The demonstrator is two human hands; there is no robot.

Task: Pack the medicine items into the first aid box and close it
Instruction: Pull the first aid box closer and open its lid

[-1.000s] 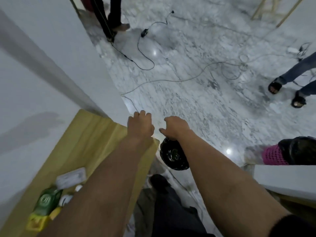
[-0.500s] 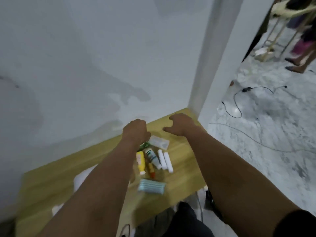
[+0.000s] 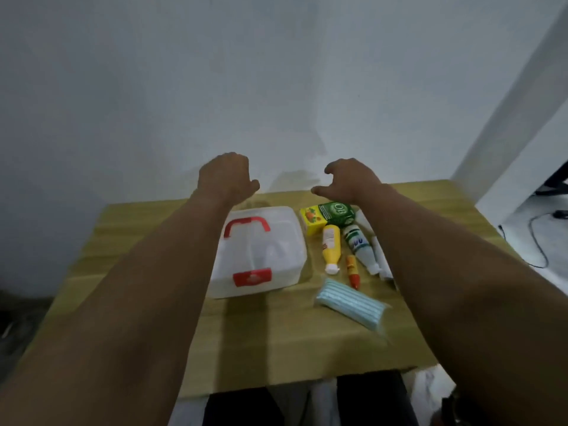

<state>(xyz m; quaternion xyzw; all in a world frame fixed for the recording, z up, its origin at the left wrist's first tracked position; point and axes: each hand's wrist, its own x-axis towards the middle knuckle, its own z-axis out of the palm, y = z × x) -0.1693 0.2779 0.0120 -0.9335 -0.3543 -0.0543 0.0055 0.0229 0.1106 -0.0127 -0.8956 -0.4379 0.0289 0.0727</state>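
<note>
Hovering empty: left hand (image 3: 226, 179) loosely curled, right hand (image 3: 350, 181) fingers apart, translucent red-handled plastic first aid box (image 3: 258, 252) shut at 6 o'clock below them.

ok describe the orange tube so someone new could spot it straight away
On the wooden table, look right of the white first aid box at the row of medicine items. The orange tube lies between the yellow bottle and the white bottle; it is the thinnest, with a red tip.
</note>
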